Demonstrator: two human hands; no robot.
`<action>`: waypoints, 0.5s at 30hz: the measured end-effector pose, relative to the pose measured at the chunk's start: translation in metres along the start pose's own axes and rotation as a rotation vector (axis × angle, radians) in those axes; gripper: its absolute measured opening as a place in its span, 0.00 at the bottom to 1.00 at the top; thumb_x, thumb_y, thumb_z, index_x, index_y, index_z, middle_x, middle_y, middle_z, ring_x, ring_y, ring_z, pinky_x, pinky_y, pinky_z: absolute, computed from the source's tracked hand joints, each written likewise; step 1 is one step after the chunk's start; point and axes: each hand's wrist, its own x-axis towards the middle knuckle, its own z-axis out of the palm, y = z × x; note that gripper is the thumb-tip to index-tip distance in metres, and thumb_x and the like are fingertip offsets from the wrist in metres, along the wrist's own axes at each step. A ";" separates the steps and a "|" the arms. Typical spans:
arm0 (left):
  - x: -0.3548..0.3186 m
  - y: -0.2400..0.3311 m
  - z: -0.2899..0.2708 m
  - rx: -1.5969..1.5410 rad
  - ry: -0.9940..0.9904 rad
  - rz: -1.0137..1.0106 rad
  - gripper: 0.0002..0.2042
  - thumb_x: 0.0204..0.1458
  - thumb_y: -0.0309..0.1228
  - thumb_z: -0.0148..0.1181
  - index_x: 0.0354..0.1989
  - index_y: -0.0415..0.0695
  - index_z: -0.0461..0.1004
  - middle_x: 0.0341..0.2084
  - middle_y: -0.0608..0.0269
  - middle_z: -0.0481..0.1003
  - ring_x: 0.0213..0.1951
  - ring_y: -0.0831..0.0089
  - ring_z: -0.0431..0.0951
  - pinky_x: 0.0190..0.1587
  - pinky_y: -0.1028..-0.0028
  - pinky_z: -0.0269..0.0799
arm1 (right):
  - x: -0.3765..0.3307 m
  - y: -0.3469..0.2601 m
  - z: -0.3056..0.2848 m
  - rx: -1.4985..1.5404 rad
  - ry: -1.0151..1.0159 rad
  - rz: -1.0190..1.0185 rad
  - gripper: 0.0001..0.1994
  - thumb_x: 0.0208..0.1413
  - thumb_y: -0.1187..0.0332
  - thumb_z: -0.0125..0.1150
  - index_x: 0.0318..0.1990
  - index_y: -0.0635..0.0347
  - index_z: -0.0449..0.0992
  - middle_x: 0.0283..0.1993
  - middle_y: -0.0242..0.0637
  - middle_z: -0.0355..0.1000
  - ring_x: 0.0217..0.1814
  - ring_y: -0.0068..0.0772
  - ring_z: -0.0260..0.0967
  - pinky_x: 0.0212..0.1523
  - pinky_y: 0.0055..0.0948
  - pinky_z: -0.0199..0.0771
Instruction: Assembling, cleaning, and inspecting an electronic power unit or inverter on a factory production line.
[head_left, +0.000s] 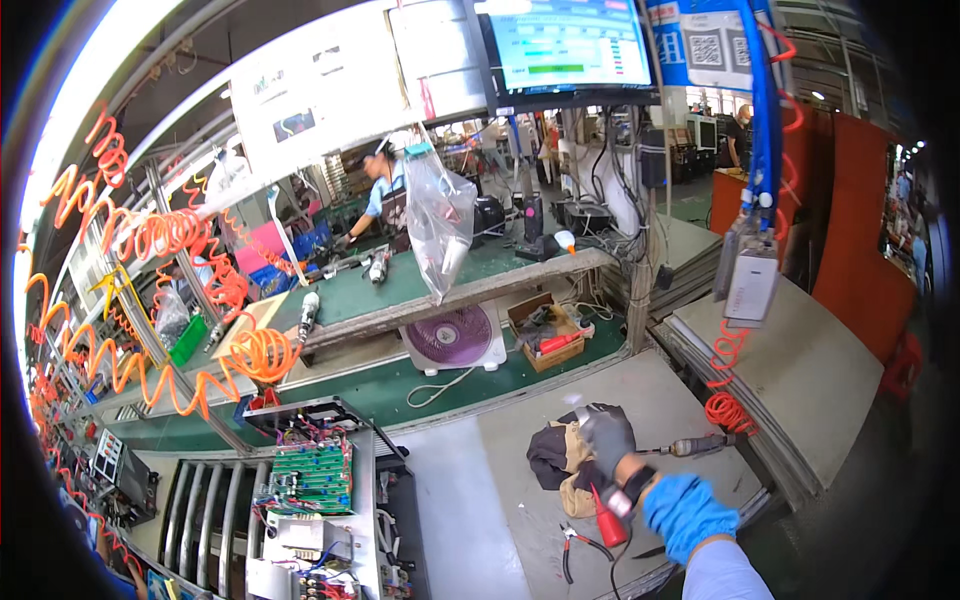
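Note:
My right hand (608, 440), in a grey glove with a blue sleeve cover at the forearm, is over a crumpled dark and tan cloth bundle (550, 455) on the grey bench. The fingers are blurred and partly turned away, so their grip cannot be made out. Just below the wrist is a red cone-shaped tool (609, 522) with a dark cable. Nearer me lie pliers (571, 548) with dark and red handles. A power screwdriver (695, 445) rests to the right of the hand, by an orange coiled hose. My left hand is out of view.
On the left, an open chassis with green circuit boards (312, 478) stands beside metal rollers (205, 525). A purple fan (450, 335) and a wooden box (545, 335) sit under the far green bench. A clear plastic bag (440, 225) hangs above. Another person (385, 195) works beyond.

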 end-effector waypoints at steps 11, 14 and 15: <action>0.035 -0.031 -0.041 -0.005 -0.216 0.389 0.13 0.61 0.32 0.49 0.39 0.34 0.76 0.37 0.50 0.76 0.35 0.62 0.75 0.41 0.64 0.72 | -0.290 -0.421 0.033 1.105 -0.115 -0.101 0.15 0.60 0.78 0.54 0.55 0.67 0.71 0.41 0.32 0.74 0.32 0.14 0.66 0.34 0.16 0.68; 0.040 -0.023 -0.054 -0.128 -0.385 0.369 0.12 0.60 0.32 0.50 0.35 0.35 0.77 0.34 0.53 0.77 0.33 0.65 0.75 0.40 0.66 0.71 | -0.315 -0.472 0.063 0.802 0.221 -0.397 0.17 0.56 0.80 0.53 0.53 0.65 0.73 0.42 0.44 0.73 0.41 0.38 0.73 0.43 0.29 0.72; 0.040 -0.020 -0.059 -0.199 -0.435 0.338 0.13 0.60 0.33 0.51 0.36 0.35 0.77 0.32 0.54 0.77 0.33 0.66 0.75 0.39 0.66 0.71 | -0.320 -0.484 0.072 0.716 0.335 -0.451 0.17 0.55 0.80 0.52 0.53 0.65 0.73 0.42 0.46 0.73 0.41 0.41 0.73 0.43 0.31 0.72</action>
